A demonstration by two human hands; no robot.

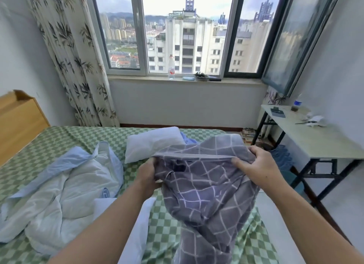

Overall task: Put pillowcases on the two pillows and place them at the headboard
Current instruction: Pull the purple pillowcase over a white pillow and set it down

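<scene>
I hold a grey pillowcase with a white grid pattern (204, 189) up over the bed, its opening edge stretched between my hands. My left hand (146, 175) grips the left end of that edge, partly hidden by the cloth. My right hand (256, 163) grips the right end, fingers curled over the hem. A bare white pillow (153, 143) lies on the green checked sheet just beyond my hands. A second white pillow (136, 230) lies under my left forearm, near the bed's front. The wooden headboard (17, 121) stands at the far left.
A crumpled white and light-blue quilt (63, 189) lies on the left half of the bed (59, 141). A folding table (315, 137) with small items stands at the right. A bottle (171, 66) stands on the windowsill. A blue cloth (187, 139) peeks out behind the pillow.
</scene>
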